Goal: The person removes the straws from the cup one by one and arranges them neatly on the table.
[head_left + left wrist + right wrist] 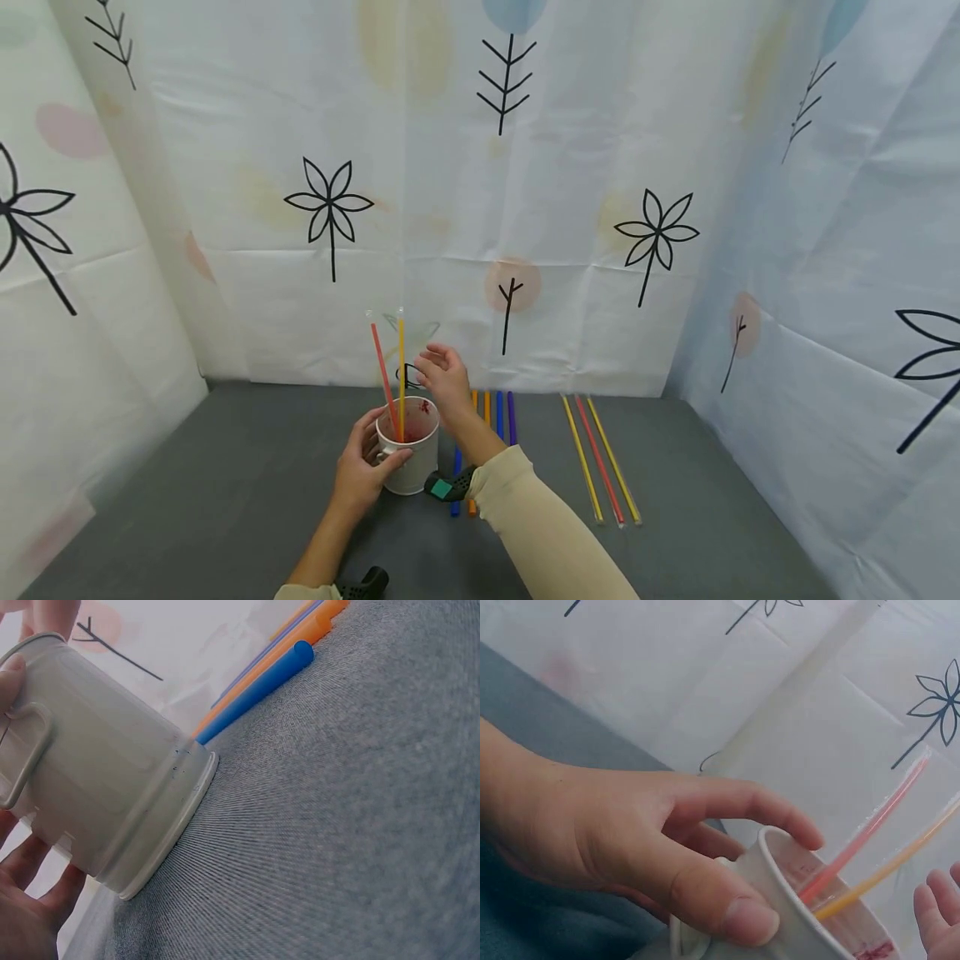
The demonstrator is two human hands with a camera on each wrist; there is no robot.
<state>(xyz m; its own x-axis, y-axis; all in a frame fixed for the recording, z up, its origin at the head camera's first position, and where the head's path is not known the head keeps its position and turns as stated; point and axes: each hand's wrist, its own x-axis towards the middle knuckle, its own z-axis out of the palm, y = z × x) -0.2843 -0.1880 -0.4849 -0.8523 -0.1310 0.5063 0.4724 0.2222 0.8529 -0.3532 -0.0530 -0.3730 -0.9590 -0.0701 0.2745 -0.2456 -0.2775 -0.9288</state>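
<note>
A white mug [417,468] with reddish marks inside stands upright on the dark table. My left hand [362,471] grips it around the side near the handle, thumb by the rim in the right wrist view. Two straws in clear wrapping lean in the mug, one red [382,363] and one yellow-orange [402,354]. Just right of their upper parts is my right hand [446,385], raised above the mug's far side with fingers loosely bent and nothing visible in them. The left wrist view shows the mug's handle [37,750] and base.
Several thicker blue, orange and purple straws [512,421] lie right of the mug, partly behind my right forearm. Farther right lie two yellow straws and a red straw [600,458] in clear wrapping. A patterned white cloth [555,208] hangs behind the table [247,483].
</note>
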